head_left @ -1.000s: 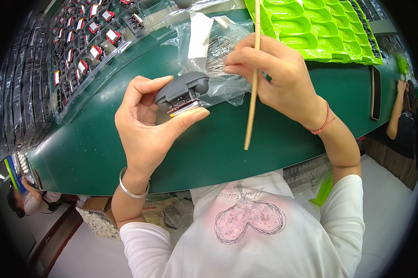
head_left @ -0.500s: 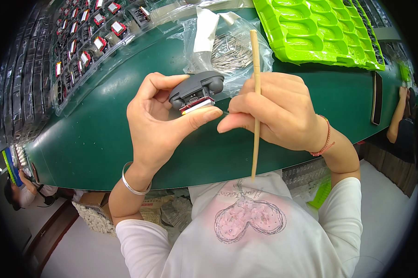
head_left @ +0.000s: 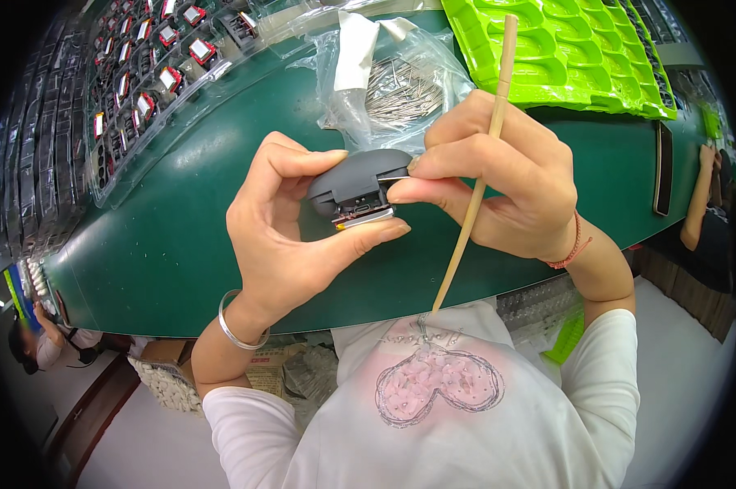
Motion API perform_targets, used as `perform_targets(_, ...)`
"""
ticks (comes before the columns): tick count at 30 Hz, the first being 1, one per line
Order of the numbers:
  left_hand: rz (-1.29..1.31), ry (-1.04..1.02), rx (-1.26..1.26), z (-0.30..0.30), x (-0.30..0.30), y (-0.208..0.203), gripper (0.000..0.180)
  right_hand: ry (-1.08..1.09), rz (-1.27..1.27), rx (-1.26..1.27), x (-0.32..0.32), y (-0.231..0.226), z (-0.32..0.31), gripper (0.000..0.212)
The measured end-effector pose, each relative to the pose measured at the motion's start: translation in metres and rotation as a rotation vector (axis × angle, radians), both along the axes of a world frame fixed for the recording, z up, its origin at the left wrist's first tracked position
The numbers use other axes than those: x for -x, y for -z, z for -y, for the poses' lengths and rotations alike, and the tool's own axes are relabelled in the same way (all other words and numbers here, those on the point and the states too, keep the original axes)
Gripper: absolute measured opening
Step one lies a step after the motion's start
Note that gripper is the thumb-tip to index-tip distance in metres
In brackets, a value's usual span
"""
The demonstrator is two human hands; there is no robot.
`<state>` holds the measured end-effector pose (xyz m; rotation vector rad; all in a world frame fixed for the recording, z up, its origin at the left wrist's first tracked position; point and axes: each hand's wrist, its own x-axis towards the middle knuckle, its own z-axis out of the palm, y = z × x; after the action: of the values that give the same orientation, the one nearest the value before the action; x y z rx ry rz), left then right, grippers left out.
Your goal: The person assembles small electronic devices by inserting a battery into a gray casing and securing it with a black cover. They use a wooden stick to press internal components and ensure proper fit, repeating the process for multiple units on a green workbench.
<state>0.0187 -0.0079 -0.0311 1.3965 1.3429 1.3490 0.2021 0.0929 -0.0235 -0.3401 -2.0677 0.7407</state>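
My left hand (head_left: 274,232) is closed round a dark grey rounded plastic housing (head_left: 355,175), thumb below and fingers above. A small port shows in its near side, and a red-edged circuit board with a whitish block (head_left: 369,218) lies along its underside, by my thumb. My right hand (head_left: 506,175) pinches a thin metal pin (head_left: 394,178) between thumb and forefinger, its far end at the side of the housing. A long wooden stick (head_left: 471,208) also sits in the right hand, slanting between the fingers. Behind the housing lies an open plastic bag of metal pins (head_left: 404,91).
Clear trays of red-and-white electronic parts (head_left: 168,80) stand at the far left, beside stacked black trays (head_left: 37,155). A bright green moulded tray (head_left: 559,61) lies far right, near a dark flat phone-like object (head_left: 664,169). Another person's arm (head_left: 700,196) shows at the right edge.
The housing has moved slightly down and right and turned. My right hand has brought the pin against its side, and the wooden stick now leans further right at its top.
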Motion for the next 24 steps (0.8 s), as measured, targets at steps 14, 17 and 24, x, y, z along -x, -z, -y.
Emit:
perform_targets(14, -0.053, 0.014, -0.022, 0.002, -0.001, -0.001, 0.056, -0.062, -0.013, 0.061, -0.002, 0.001, 0.0, 0.026)
perform_targets(17, -0.039, 0.003, -0.018, 0.004, -0.004, -0.003, 0.056, -0.015, -0.061, 0.124, -0.001, 0.004, 0.006, 0.025)
perform_targets(24, -0.06, -0.011, -0.038, 0.005, -0.006, 0.0, 0.056, 0.11, -0.194, 0.175, 0.01, 0.014, 0.018, 0.023)
